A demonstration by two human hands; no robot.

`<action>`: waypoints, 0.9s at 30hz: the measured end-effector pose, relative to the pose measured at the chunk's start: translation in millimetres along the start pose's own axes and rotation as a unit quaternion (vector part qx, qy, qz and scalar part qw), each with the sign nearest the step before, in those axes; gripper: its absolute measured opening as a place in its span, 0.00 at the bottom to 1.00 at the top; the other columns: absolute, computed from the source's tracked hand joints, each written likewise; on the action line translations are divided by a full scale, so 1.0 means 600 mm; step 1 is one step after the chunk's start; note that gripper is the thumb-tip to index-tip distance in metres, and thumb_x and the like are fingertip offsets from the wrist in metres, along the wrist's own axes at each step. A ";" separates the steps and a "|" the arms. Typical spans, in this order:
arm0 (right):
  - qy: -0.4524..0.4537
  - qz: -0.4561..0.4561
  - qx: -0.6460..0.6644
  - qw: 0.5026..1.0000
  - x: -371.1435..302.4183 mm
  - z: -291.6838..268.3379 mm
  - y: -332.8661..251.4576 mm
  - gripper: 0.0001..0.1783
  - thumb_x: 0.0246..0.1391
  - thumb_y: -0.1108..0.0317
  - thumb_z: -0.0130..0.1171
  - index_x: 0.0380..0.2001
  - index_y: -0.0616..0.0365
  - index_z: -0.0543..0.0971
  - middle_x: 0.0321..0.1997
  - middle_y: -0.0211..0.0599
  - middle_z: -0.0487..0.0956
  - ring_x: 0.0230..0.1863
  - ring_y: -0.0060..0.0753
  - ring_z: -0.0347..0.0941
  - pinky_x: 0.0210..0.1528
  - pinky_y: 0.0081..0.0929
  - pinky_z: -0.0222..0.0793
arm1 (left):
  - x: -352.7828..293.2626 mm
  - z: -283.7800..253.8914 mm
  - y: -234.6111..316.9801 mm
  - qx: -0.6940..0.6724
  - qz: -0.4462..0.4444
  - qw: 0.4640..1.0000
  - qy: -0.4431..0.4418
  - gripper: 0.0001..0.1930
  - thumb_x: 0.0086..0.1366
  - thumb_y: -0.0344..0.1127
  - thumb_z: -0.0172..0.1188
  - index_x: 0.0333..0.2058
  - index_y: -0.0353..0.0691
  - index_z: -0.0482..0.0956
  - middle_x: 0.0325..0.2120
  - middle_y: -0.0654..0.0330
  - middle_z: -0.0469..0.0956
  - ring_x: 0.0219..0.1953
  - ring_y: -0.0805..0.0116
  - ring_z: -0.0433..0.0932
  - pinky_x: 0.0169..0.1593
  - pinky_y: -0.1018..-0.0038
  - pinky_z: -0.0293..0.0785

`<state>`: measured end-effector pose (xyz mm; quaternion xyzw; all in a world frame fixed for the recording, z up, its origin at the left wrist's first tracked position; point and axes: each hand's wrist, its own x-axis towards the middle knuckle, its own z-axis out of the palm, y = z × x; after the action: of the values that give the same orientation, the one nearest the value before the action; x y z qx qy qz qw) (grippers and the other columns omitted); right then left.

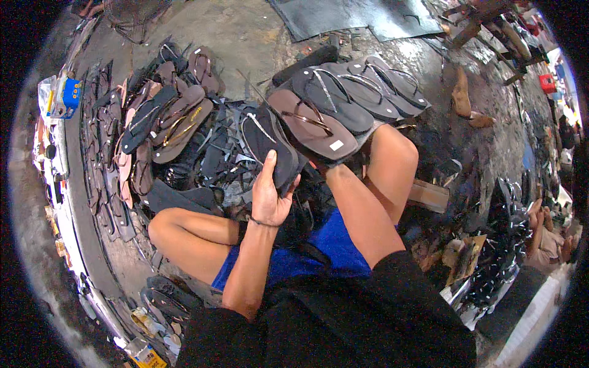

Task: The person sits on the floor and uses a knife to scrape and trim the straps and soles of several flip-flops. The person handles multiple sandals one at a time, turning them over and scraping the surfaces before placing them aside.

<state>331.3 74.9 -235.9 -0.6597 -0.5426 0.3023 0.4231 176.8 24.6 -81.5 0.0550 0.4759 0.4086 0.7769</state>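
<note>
My left hand (273, 197) is closed on a black flip-flop (264, 136) with a glittery strap, its thumb on the top face and its fingers round the side. Beside it, a brown flip-flop (334, 129) with bronze straps and a small white label lies tilted, overlapping the black one's edge. My right hand (331, 174) reaches beneath the brown flip-flop; its fingers are hidden, so its grip does not show. Against the brown one, a row of dark flip-flops (374, 101) with glittery straps fans out past my right knee.
A loose pile of black and brown flip-flops (165, 116) lies to the left, beside long rows of more (101, 147). Dark cut scraps (215, 147) cover the ground before me. Farther off are a dark sheet (362, 18) and a blue box (71, 98). Another person's hand (540, 218) shows at far right.
</note>
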 end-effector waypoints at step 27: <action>-0.114 -0.031 0.435 0.892 -0.152 0.042 -0.372 0.21 0.73 0.51 0.39 0.40 0.61 0.69 0.23 0.23 0.66 0.21 0.14 0.60 0.22 0.18 0.58 | -0.144 -0.157 0.049 0.098 0.223 0.967 0.077 0.15 0.71 0.35 0.58 0.50 0.32 0.77 0.47 0.58 0.80 0.45 0.71 0.81 0.46 0.74 0.79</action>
<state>186.2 4.2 -55.2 -0.3533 -0.4212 0.5682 0.6123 67.2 -44.2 -58.5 0.2037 0.5481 0.5256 0.6180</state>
